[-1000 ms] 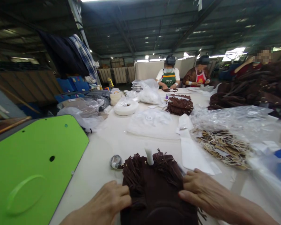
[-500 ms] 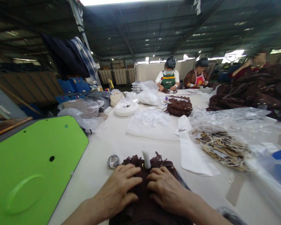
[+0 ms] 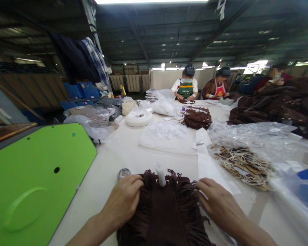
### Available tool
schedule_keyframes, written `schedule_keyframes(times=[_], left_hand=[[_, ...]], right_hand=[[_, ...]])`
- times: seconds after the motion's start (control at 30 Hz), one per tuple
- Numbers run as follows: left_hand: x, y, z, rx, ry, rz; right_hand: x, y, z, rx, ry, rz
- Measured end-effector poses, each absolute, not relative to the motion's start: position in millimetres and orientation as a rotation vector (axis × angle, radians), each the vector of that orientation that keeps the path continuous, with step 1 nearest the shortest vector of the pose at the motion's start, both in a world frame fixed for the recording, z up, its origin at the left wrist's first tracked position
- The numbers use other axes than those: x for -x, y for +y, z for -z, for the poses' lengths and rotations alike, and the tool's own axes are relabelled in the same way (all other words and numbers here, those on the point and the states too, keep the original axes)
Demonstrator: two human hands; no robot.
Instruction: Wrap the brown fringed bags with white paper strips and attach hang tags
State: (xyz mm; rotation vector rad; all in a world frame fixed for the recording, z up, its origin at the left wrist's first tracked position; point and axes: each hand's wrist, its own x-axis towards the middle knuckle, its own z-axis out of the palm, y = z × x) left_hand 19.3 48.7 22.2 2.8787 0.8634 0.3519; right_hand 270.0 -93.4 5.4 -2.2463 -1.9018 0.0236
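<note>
A dark brown fringed suede bag (image 3: 166,212) lies on the white table (image 3: 110,167) right in front of me. A white tube-like piece (image 3: 160,173) sticks up at its top edge. My left hand (image 3: 124,200) has its fingers curled on the bag's upper left corner. My right hand (image 3: 215,200) grips the fringe at the bag's upper right edge. A small shiny roll (image 3: 123,173) sits just beyond my left hand.
A bright green panel (image 3: 38,177) fills the left. A pile of tags with cords (image 3: 243,165), clear plastic bags (image 3: 248,131), white paper strips (image 3: 207,164), another fringed bag (image 3: 196,118) and a white tape roll (image 3: 138,118) lie farther off. Two people work at the far end; brown bags are heaped at right.
My hands, pressed side by side on the middle of the bag half a second ago, have slid apart to its left and right edges, leaving the centre panel bare.
</note>
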Motion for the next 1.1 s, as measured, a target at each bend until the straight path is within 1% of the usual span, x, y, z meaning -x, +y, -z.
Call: schedule_keyframes(times=[0.07,0.13,0.2,0.3,0.37,0.4,0.43,0.5,0.57,0.63,0.7,0.77,0.83,0.93,1.0,1.03,1.1], left_hand=[[-43,47,-16,-2.933,0.624,-0.237],[-53,50,-7,-2.989,0.626,-0.135],[-42,59,1,-3.012,0.767,-0.122],[-4,73,5,-2.984,1.036,-0.145],[14,77,4,-2.955,1.240,-0.208],[16,77,4,-2.946,1.292,-0.275],[12,76,3,-2.949,1.282,-0.351],[-9,72,3,-2.984,1.062,-0.428],[-35,69,4,-3.018,0.789,-0.341],[-51,72,7,-3.037,0.693,-0.246],[-46,79,10,-3.050,0.691,-0.200],[-24,86,10,-3.048,0.765,-0.193],[2,89,8,-3.011,0.952,-0.226],[16,83,2,-2.916,1.243,-0.456],[3,75,0,-2.926,1.127,-0.572],[-8,72,0,-2.953,0.983,-0.550],[-27,70,2,-2.982,0.754,-0.362]], right_hand=[[-241,-68,-6,1.977,-2.128,-0.001],[-228,-51,0,1.930,-2.234,0.065],[-240,-49,10,2.076,-2.153,0.150],[-283,-70,20,2.362,-1.904,0.254],[-305,-83,21,2.497,-1.756,0.334],[-309,-85,20,2.495,-1.710,0.362],[-307,-83,19,2.444,-1.697,0.369],[-289,-69,16,2.233,-1.796,0.299],[-265,-49,14,2.040,-1.976,0.172],[-252,-37,15,1.967,-2.107,0.086],[-259,-38,18,1.983,-2.141,0.065],[-280,-51,19,2.053,-2.103,0.087],[-301,-67,19,2.182,-1.994,0.169],[-305,-77,15,2.260,-1.790,0.307],[-287,-68,12,2.131,-1.814,0.287],[-276,-60,11,2.062,-1.870,0.237],[-260,-47,12,2.009,-1.981,0.104]])
